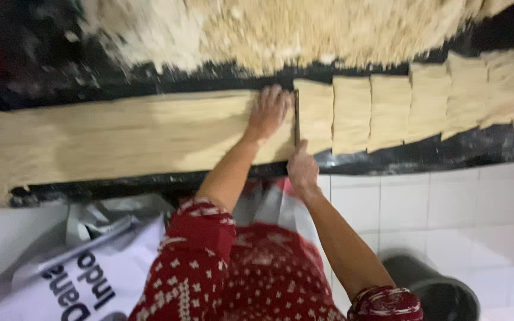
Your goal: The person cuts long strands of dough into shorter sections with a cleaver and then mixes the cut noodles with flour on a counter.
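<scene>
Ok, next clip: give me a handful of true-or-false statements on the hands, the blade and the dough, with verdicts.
1. The left hand presses flat on the long uncut dough strip. True.
2. The right hand holds a knife whose blade stands across the strip. True.
3. The cut dough pieces lie left of the knife. False: they lie in a row to its right; the uncut length is to the left.
4. Both hands are lifted clear of the dough. False: the left rests on it and the right works the knife in it.
5. A heap of crumbly pale material lies beyond the strip. True.
</scene>
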